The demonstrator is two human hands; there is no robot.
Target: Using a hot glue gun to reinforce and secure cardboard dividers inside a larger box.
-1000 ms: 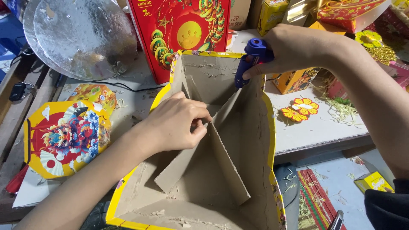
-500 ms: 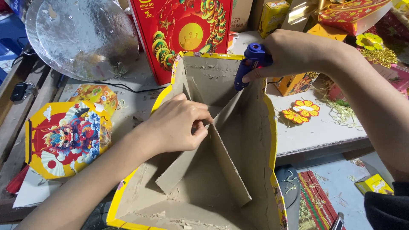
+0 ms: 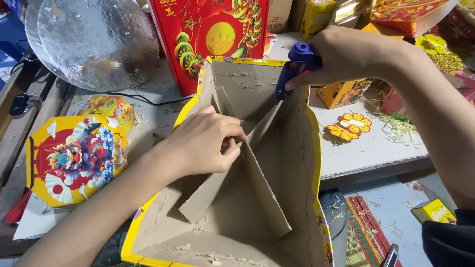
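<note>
At nine o'clock an octagonal lid (image 3: 74,160) with a lion print lies on the bench (image 3: 366,153); a foil disc (image 3: 94,39) leans at eleven. In the middle stands an open yellow-edged box (image 3: 302,198). The left hand (image 3: 205,143) reaches inside it, fingers pinched together on the top edge of the crossed cardboard dividers (image 3: 247,188). At one o'clock the right hand (image 3: 346,54) is clamped round a blue glue gun (image 3: 296,66), its nozzle down at the box's far right corner. Paper flowers (image 3: 349,126) lie at three.
</note>
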